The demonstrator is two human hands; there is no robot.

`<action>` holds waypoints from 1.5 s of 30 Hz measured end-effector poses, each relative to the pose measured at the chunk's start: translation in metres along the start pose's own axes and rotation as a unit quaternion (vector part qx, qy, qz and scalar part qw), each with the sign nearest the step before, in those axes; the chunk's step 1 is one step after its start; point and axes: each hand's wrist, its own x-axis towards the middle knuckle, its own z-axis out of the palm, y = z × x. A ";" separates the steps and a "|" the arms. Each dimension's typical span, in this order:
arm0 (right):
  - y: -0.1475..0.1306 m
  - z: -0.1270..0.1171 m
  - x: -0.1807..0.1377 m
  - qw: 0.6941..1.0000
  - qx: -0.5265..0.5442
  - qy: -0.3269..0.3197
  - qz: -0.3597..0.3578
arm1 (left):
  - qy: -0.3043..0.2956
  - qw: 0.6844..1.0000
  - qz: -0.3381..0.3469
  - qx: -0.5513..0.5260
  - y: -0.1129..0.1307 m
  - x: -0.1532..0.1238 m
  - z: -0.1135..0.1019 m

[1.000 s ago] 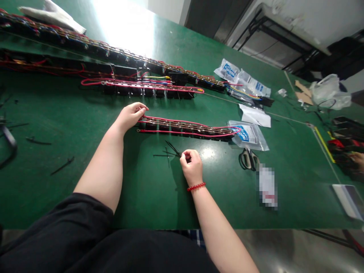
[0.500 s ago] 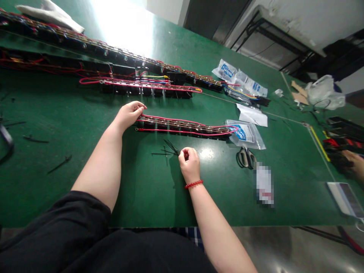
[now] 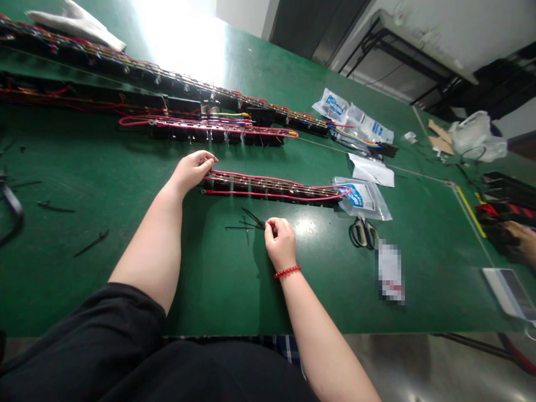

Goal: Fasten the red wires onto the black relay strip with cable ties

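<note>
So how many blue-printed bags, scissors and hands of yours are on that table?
Blue-printed bags: 3
Scissors: 1
Hands: 2, left hand at the strip, right hand pinching a tie
Total: 6

You have one view, worn on your head, looking forward and down along both forearms at the green table (image 3: pixel 234 296). It sits close: your left hand (image 3: pixel 190 169) and right hand (image 3: pixel 280 243) fall near mid-frame. Beyond the hands the table runs off tilted; nearer than them, your lap (image 3: pixel 188 368) fills the bottom edge.
</note>
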 end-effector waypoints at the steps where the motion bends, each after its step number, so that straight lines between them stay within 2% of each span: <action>1: 0.000 0.000 0.000 1.000 0.001 -0.002 -0.003 | 0.001 1.000 -0.001 0.001 0.000 0.000 0.000; 8: 0.002 0.000 -0.001 1.000 0.007 0.001 -0.010 | 0.003 1.000 -0.002 0.004 -0.004 0.003 0.001; 15: 0.002 0.003 -0.001 0.999 0.016 0.025 0.022 | 0.003 1.000 0.011 -0.006 -0.007 0.005 0.001; 30: 0.000 0.002 0.000 0.999 0.022 0.025 0.042 | -0.040 0.998 0.036 -0.019 -0.002 -0.002 -0.003; 36: -0.002 0.000 -0.001 0.998 0.023 0.021 0.052 | -0.022 0.999 0.037 -0.021 -0.007 0.001 -0.002; 40: -0.002 -0.003 -0.003 0.998 0.032 0.016 0.059 | -0.007 0.998 0.062 -0.020 -0.006 -0.001 0.001; 45: -0.001 -0.006 -0.009 0.997 0.022 0.021 0.064 | 0.103 0.982 0.152 0.050 0.001 -0.007 0.001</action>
